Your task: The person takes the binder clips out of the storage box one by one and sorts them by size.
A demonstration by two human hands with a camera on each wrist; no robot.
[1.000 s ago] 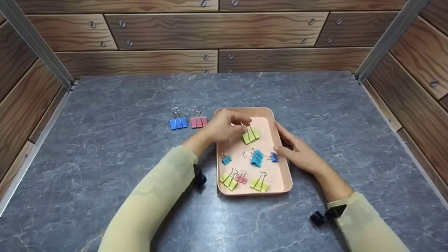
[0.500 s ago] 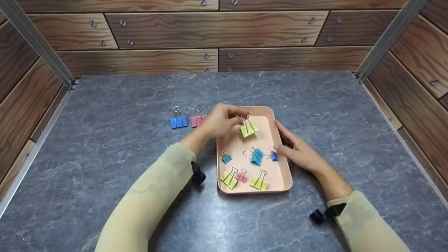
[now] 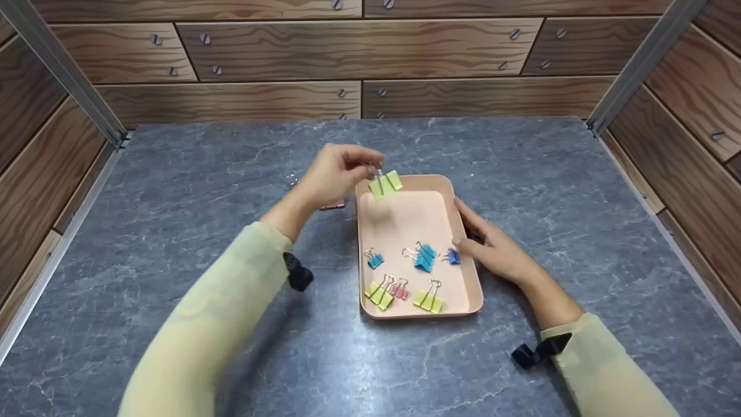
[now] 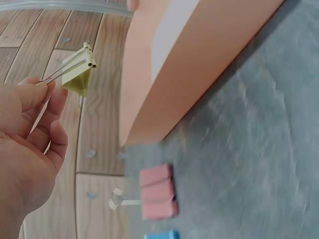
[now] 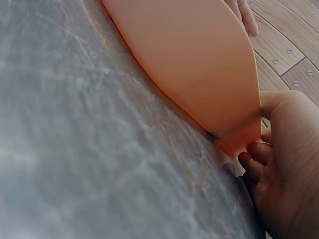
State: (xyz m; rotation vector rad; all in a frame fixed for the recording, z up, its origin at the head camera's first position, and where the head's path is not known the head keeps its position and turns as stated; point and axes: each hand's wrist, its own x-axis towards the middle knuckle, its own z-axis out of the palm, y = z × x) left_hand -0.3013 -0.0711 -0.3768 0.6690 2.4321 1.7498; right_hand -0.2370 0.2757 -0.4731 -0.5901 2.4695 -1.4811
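Note:
Thumb and fingers of my left hand (image 3: 338, 174) pinch a yellow binder clip (image 3: 385, 183) by its wire handles, raised over the tray's far left corner. In the left wrist view the yellow clip (image 4: 77, 72) hangs from the fingertips beside the tray wall (image 4: 169, 94). My right hand (image 3: 492, 249) grips the right side of the pink tray (image 3: 370, 313), its thumb over the rim. Inside the tray lie two yellow clips (image 3: 428, 301), a small pink clip (image 3: 399, 291), a large teal clip (image 3: 425, 258), a small teal clip (image 3: 375, 260) and a small blue clip (image 3: 453, 256).
On the table left of the tray are a pink binder clip (image 4: 158, 191) and a blue one (image 4: 162, 235), mostly hidden behind the left hand in the head view. The grey marbled table (image 3: 202, 191) is bordered by wood-patterned walls (image 3: 359, 52).
My left hand has lifted the yellow clip and carried it left and away from me, toward the tray's far left corner. The right hand and tray have stayed in place.

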